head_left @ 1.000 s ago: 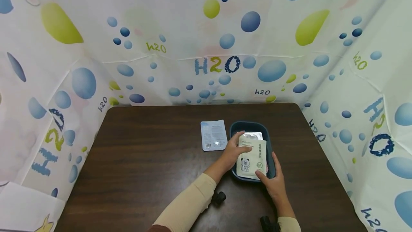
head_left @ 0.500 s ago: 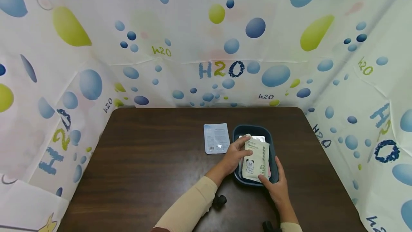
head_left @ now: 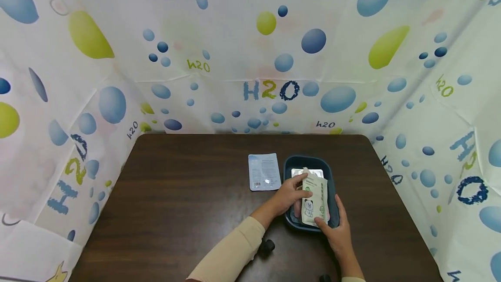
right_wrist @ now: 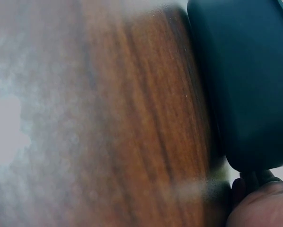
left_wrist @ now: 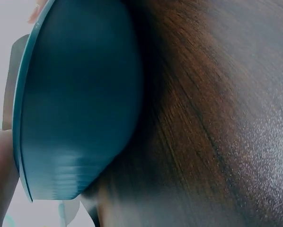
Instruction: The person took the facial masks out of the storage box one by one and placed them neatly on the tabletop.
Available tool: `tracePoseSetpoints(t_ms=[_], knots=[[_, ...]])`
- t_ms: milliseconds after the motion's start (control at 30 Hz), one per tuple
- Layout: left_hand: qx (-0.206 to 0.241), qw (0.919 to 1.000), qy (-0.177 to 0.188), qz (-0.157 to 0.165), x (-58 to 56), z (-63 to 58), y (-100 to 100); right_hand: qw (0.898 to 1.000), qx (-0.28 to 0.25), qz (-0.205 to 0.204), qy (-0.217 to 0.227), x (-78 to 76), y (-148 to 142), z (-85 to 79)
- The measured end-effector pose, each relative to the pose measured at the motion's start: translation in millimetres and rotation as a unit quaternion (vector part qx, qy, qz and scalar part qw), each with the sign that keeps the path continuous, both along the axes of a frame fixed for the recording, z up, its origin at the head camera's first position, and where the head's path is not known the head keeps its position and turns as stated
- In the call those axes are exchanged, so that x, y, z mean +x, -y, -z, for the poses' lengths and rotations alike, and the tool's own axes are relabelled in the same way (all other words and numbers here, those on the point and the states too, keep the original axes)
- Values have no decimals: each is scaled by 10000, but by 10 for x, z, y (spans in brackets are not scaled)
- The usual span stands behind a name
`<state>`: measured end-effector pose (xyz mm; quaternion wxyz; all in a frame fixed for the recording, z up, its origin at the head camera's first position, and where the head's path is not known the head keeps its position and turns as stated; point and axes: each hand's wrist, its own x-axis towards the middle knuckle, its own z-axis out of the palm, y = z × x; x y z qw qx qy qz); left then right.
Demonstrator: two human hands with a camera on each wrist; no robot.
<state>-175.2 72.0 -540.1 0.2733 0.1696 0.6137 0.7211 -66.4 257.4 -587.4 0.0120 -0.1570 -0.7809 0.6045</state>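
My left hand (head_left: 290,196) pinches a pale green sachet (head_left: 313,210) with a bear printed on it, at its upper left side. The sachet is tilted over the dark blue plastic bin (head_left: 307,161), its face turned partly to the right. Under it lie a silver-white packet (head_left: 296,172) and a pinkish one (head_left: 297,209). My right hand (head_left: 339,235) holds the bin's right front side, thumb at the sachet's lower corner and fingers outside the wall. In the left wrist view, part of a hand (left_wrist: 0,163) shows at the rim of the bin (left_wrist: 80,94).
A light blue packet (head_left: 264,172) lies flat on the dark wooden table (head_left: 188,195), left of the bin. A white curtain (head_left: 227,34) with blue and green spots hangs behind and at the sides. A white sheet (head_left: 35,251) is at lower left.
The pale green sachet has turned and shifted slightly right in my left hand, baring the pinkish packet below its left edge. My right hand keeps its place at the bin.
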Motion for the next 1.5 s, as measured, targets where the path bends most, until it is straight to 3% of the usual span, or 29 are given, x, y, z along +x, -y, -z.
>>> tracePoseSetpoints(t_ms=[333,733,1067,1500], knots=[[49,10000,28,37,19,-22,47,9999,-94,129,42,31,80,-43],[530,9986,76,-11,93,-11,-22,9997,30,246,-68,148,25,-60],[727,9970,76,-248,152,7,4,9992,-41,393,63,220,45,10],[676,9961,-249,-507,57,-63,188,9992,-221,339,-40,213,218,2]])
